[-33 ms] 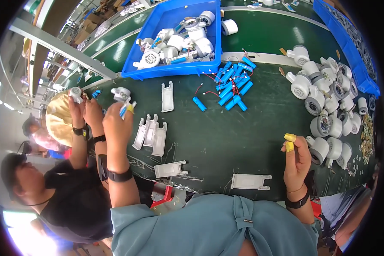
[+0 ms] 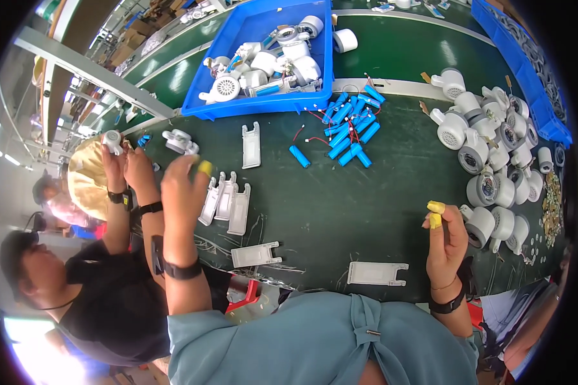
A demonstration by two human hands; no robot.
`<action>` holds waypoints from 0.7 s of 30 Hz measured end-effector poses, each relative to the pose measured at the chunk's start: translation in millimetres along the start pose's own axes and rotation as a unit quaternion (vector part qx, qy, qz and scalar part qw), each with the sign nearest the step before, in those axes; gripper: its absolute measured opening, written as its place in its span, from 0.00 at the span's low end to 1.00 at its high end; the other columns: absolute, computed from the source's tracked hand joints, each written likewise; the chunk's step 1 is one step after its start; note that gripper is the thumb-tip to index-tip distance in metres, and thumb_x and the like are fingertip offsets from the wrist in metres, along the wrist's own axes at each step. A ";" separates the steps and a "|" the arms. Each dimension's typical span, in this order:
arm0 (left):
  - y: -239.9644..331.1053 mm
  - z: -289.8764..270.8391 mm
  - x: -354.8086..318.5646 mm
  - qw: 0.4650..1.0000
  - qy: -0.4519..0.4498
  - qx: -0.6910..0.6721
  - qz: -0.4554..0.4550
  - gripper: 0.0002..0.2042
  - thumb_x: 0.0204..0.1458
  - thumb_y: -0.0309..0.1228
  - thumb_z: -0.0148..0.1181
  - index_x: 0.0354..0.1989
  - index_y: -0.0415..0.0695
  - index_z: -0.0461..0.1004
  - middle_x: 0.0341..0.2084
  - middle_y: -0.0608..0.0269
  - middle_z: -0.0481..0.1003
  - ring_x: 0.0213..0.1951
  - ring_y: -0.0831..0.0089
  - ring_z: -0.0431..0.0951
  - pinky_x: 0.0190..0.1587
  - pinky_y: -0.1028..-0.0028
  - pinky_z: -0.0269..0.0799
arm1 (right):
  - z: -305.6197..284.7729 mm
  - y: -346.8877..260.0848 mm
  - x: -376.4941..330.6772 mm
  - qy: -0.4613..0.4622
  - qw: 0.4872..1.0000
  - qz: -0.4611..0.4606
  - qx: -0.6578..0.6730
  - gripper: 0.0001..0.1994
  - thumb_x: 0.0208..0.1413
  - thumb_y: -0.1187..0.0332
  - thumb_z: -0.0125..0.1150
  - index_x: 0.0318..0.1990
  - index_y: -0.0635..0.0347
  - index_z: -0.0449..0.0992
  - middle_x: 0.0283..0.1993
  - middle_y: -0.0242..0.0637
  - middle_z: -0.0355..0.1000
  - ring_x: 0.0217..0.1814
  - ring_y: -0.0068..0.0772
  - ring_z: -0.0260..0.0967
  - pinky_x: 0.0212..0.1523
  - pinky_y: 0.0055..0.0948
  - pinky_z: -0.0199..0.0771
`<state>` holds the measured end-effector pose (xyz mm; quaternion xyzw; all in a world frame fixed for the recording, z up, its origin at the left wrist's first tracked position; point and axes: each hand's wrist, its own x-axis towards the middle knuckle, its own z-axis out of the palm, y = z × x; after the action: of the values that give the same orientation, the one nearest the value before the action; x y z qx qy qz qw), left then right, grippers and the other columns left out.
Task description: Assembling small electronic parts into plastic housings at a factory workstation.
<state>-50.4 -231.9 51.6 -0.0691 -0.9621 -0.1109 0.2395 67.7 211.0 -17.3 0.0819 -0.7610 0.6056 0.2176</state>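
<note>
My left hand [image 2: 185, 192] hangs over the left of the table, fingers apart and nothing in it, a yellow cover on one fingertip. Just beyond it lies a white fan unit [image 2: 180, 142] with a round head, touching the table and apart from my fingers. My right hand [image 2: 447, 244] is at the right, thumb and index finger together, both tips in yellow covers. Nothing shows between them. A white plastic cover [image 2: 376, 274] lies to its left near the front edge. Several more white covers [image 2: 239, 210] rest beside my left hand.
Blue cylindrical batteries [image 2: 353, 128] with wires lie in a heap at the middle. Behind them a blue bin [image 2: 196, 106] holds several fan units. More white fan heads [image 2: 494, 151] crowd the right side. A co-worker [image 2: 103, 289] handles a white piece at the left.
My left hand has let go of the white fan unit and drawn back toward me, its fingers opening. The unit now rests on the table. My right hand has stayed in place.
</note>
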 end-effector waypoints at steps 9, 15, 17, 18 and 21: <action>107.3 41.3 -15.8 0.945 -0.251 -0.190 0.092 0.24 0.56 0.31 0.60 0.62 0.46 0.66 0.56 0.47 0.68 0.55 0.48 0.71 0.56 0.63 0.69 | 11.9 -9.3 11.5 -0.071 0.995 0.012 -0.070 0.10 0.61 0.81 0.51 0.48 0.66 0.73 0.36 0.36 0.69 0.35 0.26 0.67 0.38 0.23 0.66; 121.3 118.2 38.7 0.970 -0.210 -0.119 0.012 0.19 0.50 0.27 0.57 0.53 0.44 0.73 0.47 0.45 0.72 0.52 0.44 0.72 0.53 0.55 0.70 | -0.5 -28.0 -6.1 -0.070 0.949 -0.083 -0.296 0.12 0.59 0.79 0.54 0.50 0.68 0.74 0.45 0.47 0.71 0.47 0.44 0.70 0.50 0.35 0.68; 117.3 126.7 36.9 0.982 -0.177 -0.061 0.027 0.12 0.49 0.27 0.58 0.43 0.43 0.74 0.41 0.48 0.73 0.47 0.49 0.75 0.48 0.54 0.73 | -8.2 -23.9 -10.9 -0.018 0.864 -0.118 -0.489 0.16 0.59 0.76 0.55 0.55 0.68 0.71 0.55 0.51 0.69 0.57 0.53 0.66 0.60 0.44 0.62; 113.6 128.7 36.0 0.978 -0.199 -0.057 0.015 0.10 0.48 0.27 0.59 0.40 0.42 0.73 0.40 0.48 0.75 0.43 0.47 0.77 0.45 0.53 0.74 | -13.2 -18.5 -10.3 0.014 0.825 -0.112 -0.554 0.19 0.59 0.74 0.56 0.58 0.67 0.69 0.59 0.53 0.67 0.61 0.56 0.63 0.64 0.48 0.58; 115.1 111.7 25.2 0.965 -0.249 -0.078 -0.006 0.10 0.49 0.27 0.59 0.40 0.41 0.72 0.37 0.46 0.76 0.41 0.46 0.78 0.43 0.54 0.74 | -37.2 -0.8 -7.7 -0.014 0.782 -0.060 -0.620 0.24 0.59 0.70 0.56 0.61 0.67 0.64 0.62 0.51 0.64 0.63 0.55 0.60 0.66 0.49 0.56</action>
<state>-100.8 -91.2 -11.8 -0.1077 -0.9801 -0.1662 -0.0148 83.4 245.3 -13.6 -0.0165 -0.9689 -0.0130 0.2465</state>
